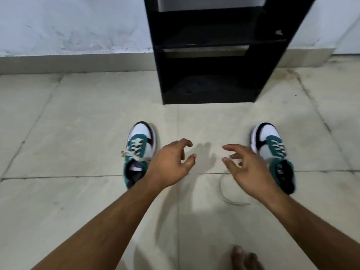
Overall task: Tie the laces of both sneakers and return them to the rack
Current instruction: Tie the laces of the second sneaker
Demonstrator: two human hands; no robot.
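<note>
Both hands, left (171, 160) and right (251, 168), hover loosely open, holding nothing. Left teal-white sneaker (139, 152) looks tied; right teal-white sneaker (276, 154), lace trailing, likely needs tying next.

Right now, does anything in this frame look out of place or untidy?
Yes. The right sneaker has a loose lace trailing in a loop across the floor tile, untied. The left sneaker looks tied in a bow. Both hands hover between the shoes, holding nothing.
</note>
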